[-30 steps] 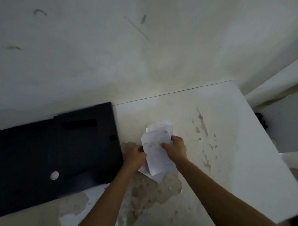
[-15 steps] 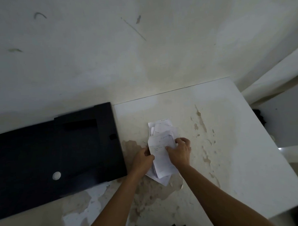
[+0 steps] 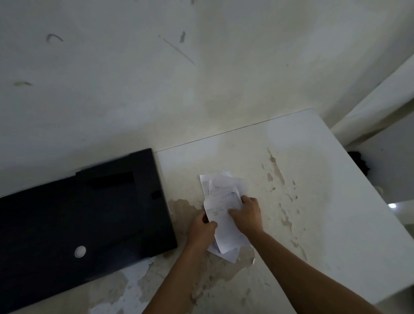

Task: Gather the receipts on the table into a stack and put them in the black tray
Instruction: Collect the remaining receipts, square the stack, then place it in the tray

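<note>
A loose bunch of white receipts (image 3: 223, 223) is held over the middle of the worn white table (image 3: 320, 200). My left hand (image 3: 201, 230) grips the bunch's left edge. My right hand (image 3: 246, 215) grips its right side, thumb on top. The sheets fan out unevenly at the far end and at the near bottom corner. The black tray (image 3: 74, 220) lies flat to the left, its right edge close beside my left hand.
A small round silver spot (image 3: 80, 251) shows on the tray. The table's surface is peeling with brown patches. Its right edge drops off to the floor at the right. A stained wall rises behind the table.
Both hands with the receipts have shifted slightly right, and the sheets have been drawn closer together. The tray has stayed in place.
</note>
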Action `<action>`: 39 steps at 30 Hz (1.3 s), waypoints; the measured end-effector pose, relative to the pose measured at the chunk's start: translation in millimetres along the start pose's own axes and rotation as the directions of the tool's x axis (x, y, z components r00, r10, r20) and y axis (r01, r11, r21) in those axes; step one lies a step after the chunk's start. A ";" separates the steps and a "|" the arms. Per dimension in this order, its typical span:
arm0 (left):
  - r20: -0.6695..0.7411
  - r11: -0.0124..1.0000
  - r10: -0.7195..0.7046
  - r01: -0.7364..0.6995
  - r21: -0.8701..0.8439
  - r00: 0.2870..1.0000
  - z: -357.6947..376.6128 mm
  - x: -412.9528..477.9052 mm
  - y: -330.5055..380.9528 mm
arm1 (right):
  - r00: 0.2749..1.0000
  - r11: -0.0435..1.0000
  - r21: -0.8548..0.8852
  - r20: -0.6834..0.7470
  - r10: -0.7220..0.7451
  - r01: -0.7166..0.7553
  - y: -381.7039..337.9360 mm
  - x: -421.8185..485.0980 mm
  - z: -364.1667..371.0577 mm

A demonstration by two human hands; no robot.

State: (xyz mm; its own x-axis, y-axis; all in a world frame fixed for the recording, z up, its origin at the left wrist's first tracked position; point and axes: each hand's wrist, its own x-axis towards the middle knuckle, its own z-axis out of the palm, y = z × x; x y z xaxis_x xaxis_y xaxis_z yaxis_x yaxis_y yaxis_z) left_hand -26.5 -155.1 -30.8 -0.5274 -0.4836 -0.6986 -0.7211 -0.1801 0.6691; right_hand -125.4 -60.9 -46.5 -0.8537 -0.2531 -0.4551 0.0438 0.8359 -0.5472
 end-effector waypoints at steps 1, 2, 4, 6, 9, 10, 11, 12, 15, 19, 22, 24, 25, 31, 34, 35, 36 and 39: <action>0.007 1.000 -0.009 0.009 -0.009 1.000 -0.9 0.6 0.9 | 1.000 1.000 -0.004 0.023 -0.007 0.007 1.0 2.5 -1.6; 0.018 1.000 -0.014 0.014 -0.013 1.000 -1.3 1.2 1.8 | 0.999 1.000 -0.002 0.045 -0.017 0.017 2.4 4.7 -2.6; 0.036 0.999 -0.030 0.030 -0.012 0.999 -2.4 0.4 4.3 | 0.996 0.999 0.046 0.083 -0.034 0.030 3.9 7.2 -4.2; 0.049 0.999 -0.041 0.042 -0.019 0.998 -3.4 -1.4 5.4 | 0.994 0.995 0.095 0.102 -0.037 0.027 3.6 5.8 -4.5; 0.051 0.998 -0.051 0.052 -0.024 0.997 -6.9 -4.1 4.2 | 0.994 0.984 0.173 0.092 -0.063 0.046 6.2 0.1 -5.2; 0.044 0.998 -0.056 0.058 -0.024 0.997 -9.0 -3.9 3.2 | 0.991 0.974 0.218 0.101 -0.083 0.059 8.2 -3.5 -8.9; 0.031 0.998 -0.059 0.059 -0.023 0.998 -11.2 -5.2 3.9 | 0.987 0.958 0.279 0.120 -0.107 0.070 11.0 -7.2 -14.7; 0.018 0.997 -0.060 0.061 -0.037 0.998 -14.1 -7.4 5.8 | 0.979 0.932 0.354 0.149 -0.136 0.076 14.3 -11.9 -22.8; 0.077 0.989 0.050 -0.038 -0.143 0.996 -21.4 -8.7 7.2 | 0.944 0.815 0.579 0.265 -0.199 0.010 24.8 -26.2 -56.0; 0.373 0.981 0.188 -0.154 -0.121 0.908 -11.0 -35.2 30.2 | 0.894 0.636 0.758 0.375 -0.244 -0.145 34.2 -37.0 -98.5; 0.428 0.977 0.214 -0.201 -0.076 0.878 14.9 -45.9 40.5 | 0.901 0.585 0.796 0.355 -0.248 -0.153 38.1 -40.1 -120.1; 0.382 0.967 0.256 -0.236 -0.099 0.888 32.5 -51.6 46.2 | 0.922 0.573 0.807 0.320 -0.219 -0.144 42.8 -39.8 -132.4; 0.344 0.962 0.270 -0.241 -0.125 0.899 40.1 -55.9 50.6 | 0.929 0.555 0.818 0.309 -0.203 -0.151 47.1 -39.0 -139.1; 0.104 0.935 0.304 -0.276 -0.224 0.947 77.5 -71.5 72.6 | 0.879 0.553 0.805 0.406 -0.250 -0.214 81.9 -35.8 -175.1; 0.120 0.936 0.341 -0.325 -0.135 0.932 100.7 -84.3 77.2 | 0.809 0.607 0.770 0.478 -0.343 -0.198 101.6 -36.5 -193.8; 0.136 0.937 0.344 -0.330 -0.116 0.929 108.5 -88.9 78.6 | 0.803 0.596 0.781 0.471 -0.366 -0.186 108.0 -34.8 -201.4; 0.145 0.940 0.338 -0.325 -0.105 0.930 116.3 -92.3 80.2 | 0.809 0.579 0.796 0.452 -0.376 -0.175 112.9 -32.7 -210.4; 0.114 0.946 0.315 -0.302 -0.115 0.942 137.7 -99.7 84.4 | 0.903 0.519 0.848 0.303 -0.305 -0.109 127.1 -19.7 -230.3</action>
State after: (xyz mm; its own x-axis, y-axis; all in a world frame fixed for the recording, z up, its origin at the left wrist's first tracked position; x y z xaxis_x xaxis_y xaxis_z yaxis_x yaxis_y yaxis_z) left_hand -96.7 -4.1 60.4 -0.7751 -0.4149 -0.4766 -0.4713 -0.1227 0.8734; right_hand -222.5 162.5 54.8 -0.6268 -0.6313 -0.4568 0.5558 0.0486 -0.8299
